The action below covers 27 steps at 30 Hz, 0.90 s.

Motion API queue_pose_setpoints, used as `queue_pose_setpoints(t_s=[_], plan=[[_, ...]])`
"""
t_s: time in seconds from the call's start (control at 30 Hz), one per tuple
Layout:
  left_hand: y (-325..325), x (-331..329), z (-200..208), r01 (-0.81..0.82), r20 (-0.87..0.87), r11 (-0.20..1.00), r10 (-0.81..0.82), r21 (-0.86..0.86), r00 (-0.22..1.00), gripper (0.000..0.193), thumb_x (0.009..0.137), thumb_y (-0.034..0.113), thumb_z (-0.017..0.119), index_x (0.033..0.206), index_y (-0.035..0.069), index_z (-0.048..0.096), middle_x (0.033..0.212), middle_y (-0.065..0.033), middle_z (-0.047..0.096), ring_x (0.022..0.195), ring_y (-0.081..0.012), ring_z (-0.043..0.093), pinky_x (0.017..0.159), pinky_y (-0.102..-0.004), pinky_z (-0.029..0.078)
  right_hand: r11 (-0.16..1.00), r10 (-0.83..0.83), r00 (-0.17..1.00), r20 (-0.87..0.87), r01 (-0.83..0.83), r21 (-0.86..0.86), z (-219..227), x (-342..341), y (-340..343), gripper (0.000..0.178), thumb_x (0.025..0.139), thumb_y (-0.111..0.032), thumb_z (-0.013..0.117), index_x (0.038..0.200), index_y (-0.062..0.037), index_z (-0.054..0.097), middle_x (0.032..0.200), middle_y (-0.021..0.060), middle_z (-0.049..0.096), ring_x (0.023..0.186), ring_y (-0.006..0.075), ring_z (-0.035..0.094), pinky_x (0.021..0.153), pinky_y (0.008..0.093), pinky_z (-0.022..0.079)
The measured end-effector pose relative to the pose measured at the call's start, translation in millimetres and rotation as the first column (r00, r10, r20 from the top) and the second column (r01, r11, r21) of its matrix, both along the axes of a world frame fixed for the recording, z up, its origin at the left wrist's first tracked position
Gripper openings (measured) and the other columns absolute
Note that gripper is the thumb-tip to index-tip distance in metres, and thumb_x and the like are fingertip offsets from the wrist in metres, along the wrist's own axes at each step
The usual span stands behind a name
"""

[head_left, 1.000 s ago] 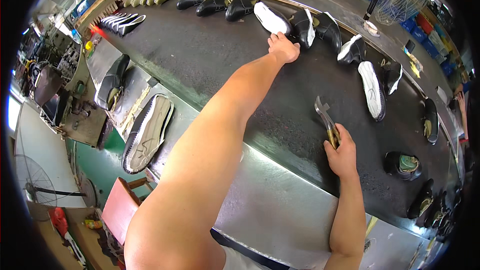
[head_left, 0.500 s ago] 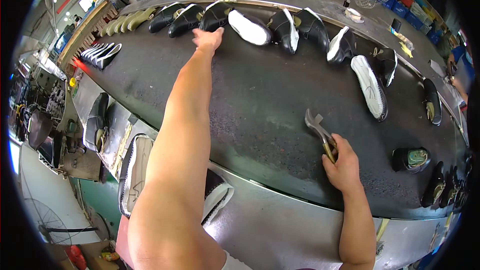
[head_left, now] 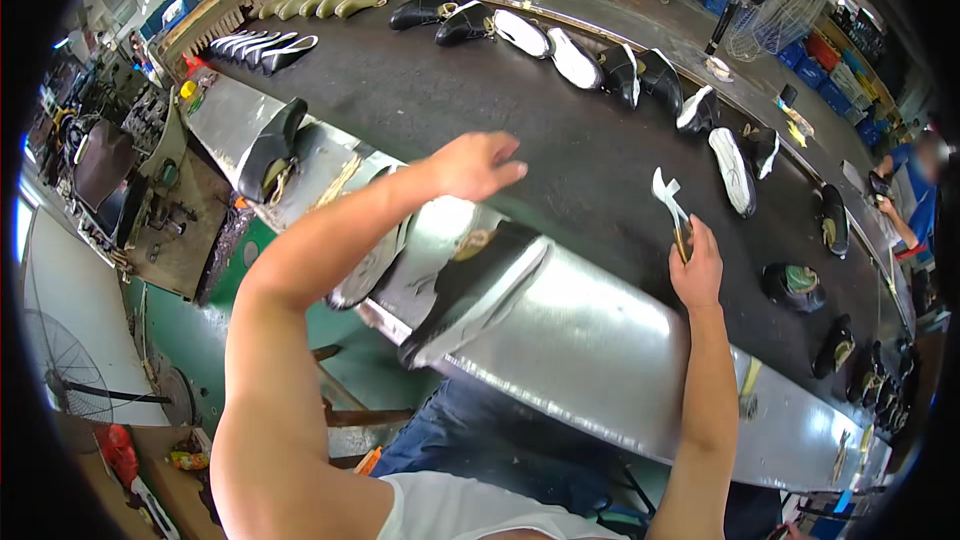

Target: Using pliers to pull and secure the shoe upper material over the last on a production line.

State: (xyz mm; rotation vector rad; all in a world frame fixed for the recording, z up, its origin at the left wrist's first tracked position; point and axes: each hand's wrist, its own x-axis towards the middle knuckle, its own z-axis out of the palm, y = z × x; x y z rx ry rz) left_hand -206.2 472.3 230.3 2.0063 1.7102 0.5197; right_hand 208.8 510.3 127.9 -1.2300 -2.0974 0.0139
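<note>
My left hand [head_left: 480, 166] is empty, fingers spread, above the near edge of the dark belt. Below it a black shoe with a white edge [head_left: 480, 280] lies on the metal ledge [head_left: 590, 340]. A pale-soled shoe [head_left: 372, 270] beside it is partly hidden by my left forearm. My right hand [head_left: 697, 265] is closed round the handles of metal pincers [head_left: 668, 202], their head pointing away over the belt. Along the far side runs a curved row of black shoes, including a sole-up white one [head_left: 521, 34] and a second sole-up one [head_left: 575, 58].
Another black shoe [head_left: 272, 150] rests on the ledge at left. Olive shoe lasts [head_left: 360, 2] and white-edged black uppers [head_left: 285, 52] stand at the belt's far left. More shoes [head_left: 835, 345] crowd the right end. A person in blue [head_left: 915, 190] handles a shoe at far right.
My left hand has come back from the far row to the near edge. The shoe it was touching now shows its white sole. My right hand still holds the pincers. The view has shifted.
</note>
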Motion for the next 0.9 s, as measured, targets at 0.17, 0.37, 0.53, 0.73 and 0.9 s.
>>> queue_pose_setpoints(t_s=[0.17,0.37,0.53,0.73,0.9], plan=[[-176.3,17.4,-3.0,-0.128,-0.084,0.991,0.124,-0.044,0.989,0.083,0.089,0.055,0.063,0.145,-0.001,0.041,0.133,-0.0297,0.056,0.123,-0.0418,0.056,0.105,-0.0449,0.044,1.0,0.018,0.977,-0.212,-0.017,0.006,25.1,-18.4,-136.9,0.055,0.082,-0.006,0.067,0.133,0.0019,0.05,0.119,0.0205,0.061,0.096,0.032,0.064,0.084,0.0413,0.052],[-194.4,24.1,-40.0,-0.225,0.018,0.972,0.227,-0.066,0.974,0.093,0.085,0.054,0.067,0.147,-0.006,0.034,0.14,-0.0292,0.05,0.128,-0.0414,0.052,0.108,-0.0429,0.042,0.965,0.1,0.983,-0.153,-0.133,-0.226,9.6,7.1,-296.9,0.057,0.079,-0.006,0.07,0.132,0.0017,0.05,0.105,0.0172,0.06,0.088,0.032,0.061,0.079,0.0402,0.051],[-203.4,42.2,-40.5,-0.272,-0.063,0.962,0.273,0.034,0.96,0.096,0.081,0.052,0.07,0.146,-0.009,0.034,0.137,-0.0299,0.053,0.123,-0.041,0.056,0.105,-0.0413,0.045,0.92,-0.162,0.955,-0.25,0.054,-0.388,-5.0,17.4,-351.1,0.054,0.081,-0.007,0.071,0.131,0.0026,0.052,0.104,0.0149,0.062,0.09,0.0249,0.062,0.083,0.0366,0.051],[-216.8,29.0,-43.5,-0.164,0.264,0.984,0.176,-0.068,0.948,0.084,0.084,0.041,0.072,0.14,-0.012,0.039,0.117,-0.0319,0.065,0.113,-0.0395,0.063,0.096,-0.0401,0.049,0.784,-0.236,0.844,-0.482,-0.128,-0.607,-35.5,10.3,-425.4,0.055,0.081,-0.004,0.07,0.133,-0.0005,0.054,0.101,0.0042,0.06,0.087,0.0119,0.057,0.08,0.0268,0.048],[-349.2,61.3,-95.0,0.144,0.675,0.99,-0.117,0.016,0.729,0.08,0.087,0.022,0.076,0.149,-0.003,0.033,0.146,-0.0219,0.047,0.134,-0.0272,0.047,0.113,-0.0394,0.035,0.748,-0.313,0.706,-0.635,-0.228,-0.623,-44.5,23.0,-487.7,0.052,0.083,0.0,0.067,0.133,0.0032,0.051,0.098,0.0023,0.058,0.081,0.0067,0.054,0.074,0.0222,0.046]])
